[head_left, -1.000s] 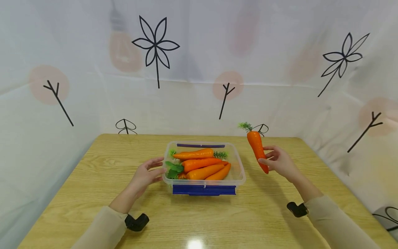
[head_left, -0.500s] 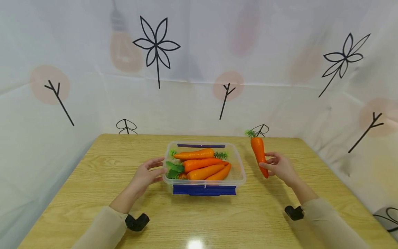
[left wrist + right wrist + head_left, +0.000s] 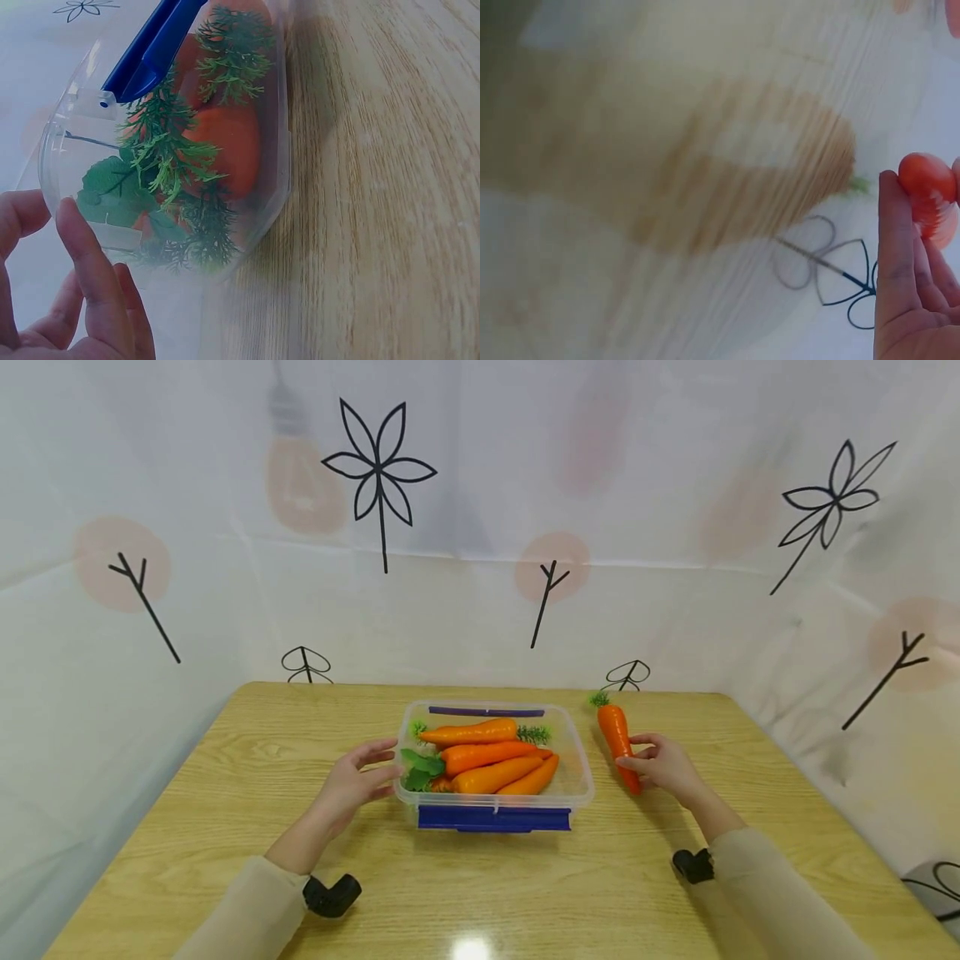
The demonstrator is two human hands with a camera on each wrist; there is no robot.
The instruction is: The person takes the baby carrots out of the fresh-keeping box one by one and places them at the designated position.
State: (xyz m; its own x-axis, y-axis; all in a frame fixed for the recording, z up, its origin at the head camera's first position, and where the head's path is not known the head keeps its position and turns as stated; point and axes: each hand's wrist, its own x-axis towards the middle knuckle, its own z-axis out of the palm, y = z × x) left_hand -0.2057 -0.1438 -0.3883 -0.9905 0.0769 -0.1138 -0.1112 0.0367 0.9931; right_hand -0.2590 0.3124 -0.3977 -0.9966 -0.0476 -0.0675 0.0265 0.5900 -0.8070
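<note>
My right hand (image 3: 664,767) pinches an orange carrot (image 3: 617,739) near its narrow lower end. The carrot tilts with its green top up and to the left, right of the box. In the right wrist view, the right hand's fingers (image 3: 900,247) lie along the carrot (image 3: 926,178). My left hand (image 3: 358,778) is at the left side of a clear plastic box (image 3: 581,760), its fingers loosely bent and the tips at the wall. In the left wrist view, the left hand's fingertips (image 3: 71,214) touch the box's corner. Inside the box lie several carrots (image 3: 480,756) with green leaves.
A blue latch flap (image 3: 493,818) hangs on the box's front, and another blue strip shows at the back. The wooden table (image 3: 480,885) reaches to a white patterned cloth (image 3: 465,610) behind and at both sides. Black wrist devices (image 3: 332,896) sit at the sleeves.
My right hand has come down with the carrot, which now hangs lower, closer to the tabletop. The left hand and the box have stayed put.
</note>
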